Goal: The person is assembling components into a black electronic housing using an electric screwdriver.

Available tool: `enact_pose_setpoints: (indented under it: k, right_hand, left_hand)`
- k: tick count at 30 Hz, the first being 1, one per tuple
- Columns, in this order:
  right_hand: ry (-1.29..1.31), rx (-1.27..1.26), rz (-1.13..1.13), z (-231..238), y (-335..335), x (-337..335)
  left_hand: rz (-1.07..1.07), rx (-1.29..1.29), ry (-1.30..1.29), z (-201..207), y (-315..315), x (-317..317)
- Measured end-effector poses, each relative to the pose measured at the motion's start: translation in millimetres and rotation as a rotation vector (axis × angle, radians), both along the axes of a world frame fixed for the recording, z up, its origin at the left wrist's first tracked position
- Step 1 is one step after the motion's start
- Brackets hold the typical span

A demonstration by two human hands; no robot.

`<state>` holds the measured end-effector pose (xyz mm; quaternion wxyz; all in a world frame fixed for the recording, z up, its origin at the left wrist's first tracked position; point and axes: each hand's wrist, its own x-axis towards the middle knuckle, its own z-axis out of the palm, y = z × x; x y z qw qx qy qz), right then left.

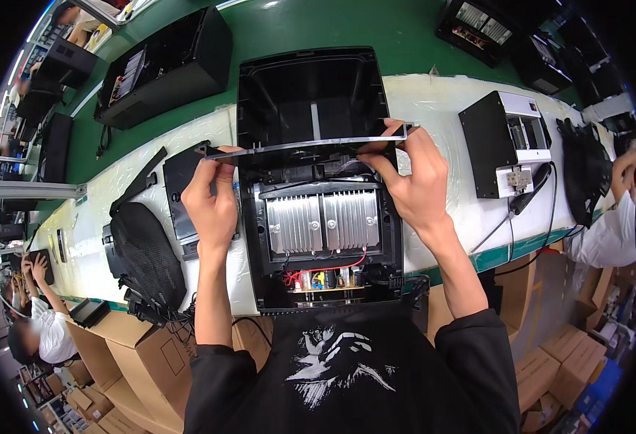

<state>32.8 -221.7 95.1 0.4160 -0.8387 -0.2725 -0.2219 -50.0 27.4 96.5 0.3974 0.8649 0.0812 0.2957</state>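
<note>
A long, thin black panel (310,144), seen nearly edge-on, spans the space between my hands. My left hand (211,199) pinches its left end between thumb and fingers; my right hand (417,173) grips it close to the right end. Beneath it lies an open black equipment case (310,65), its far part a deep hollow. Ribbed silver heat sinks (296,226) sit side by side in the near part. Closer to me, red wires (310,274) run above a circuit board (332,281) with small components. Part of the case's middle is hidden behind the panel.
Left of the case are a flat black part (180,188) and a black mesh piece (148,246). A black-and-white device (502,145) with a cable stands to the right. Cardboard boxes (133,354) sit below the bench (433,108). Co-workers (611,224) are at both sides.
</note>
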Motion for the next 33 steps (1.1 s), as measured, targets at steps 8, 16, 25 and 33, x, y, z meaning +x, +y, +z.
enact_pose_setpoints:
  k: [8,16,25,33]
  right_hand:
    - [-0.081,0.012,-0.032,5,1,-3]
    - [-0.055,0.025,-0.068,0,1,-3]
    - [0.086,0.008,-0.088,2,-1,-5]
    - [0.236,0.051,-0.128,20,8,-12]
  left_hand:
    - [0.038,-0.058,-0.025,-2,-5,2]
    - [0.024,-0.035,-0.049,-5,-3,3]
    - [0.007,0.019,-0.022,-8,-1,3]
    - [-0.075,-0.094,-0.115,4,-11,3]
